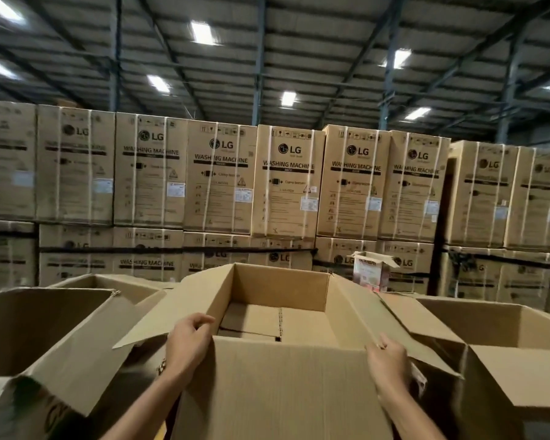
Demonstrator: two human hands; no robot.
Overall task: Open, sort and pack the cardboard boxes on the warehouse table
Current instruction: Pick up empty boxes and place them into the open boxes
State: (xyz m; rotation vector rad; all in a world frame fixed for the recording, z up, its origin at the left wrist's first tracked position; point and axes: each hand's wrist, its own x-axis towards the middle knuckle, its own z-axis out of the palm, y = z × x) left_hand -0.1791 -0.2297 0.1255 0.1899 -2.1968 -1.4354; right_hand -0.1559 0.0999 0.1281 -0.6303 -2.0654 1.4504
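A large open cardboard box (277,385) stands right in front of me with all its flaps folded outward. Its inside bottom flaps are closed, with a seam down the middle. My left hand (188,342) grips the box's near left corner, fingers curled over the rim. My right hand (388,360) holds the near right corner where the right flap folds out. Another open box (45,331) sits to the left and a third open box (505,350) to the right, both touching the middle one.
A small pink-printed carton (370,273) with open flaps stands behind the middle box. A wall of stacked washing-machine boxes (286,182) fills the background. A dark gap (440,236) splits the stacks at the right.
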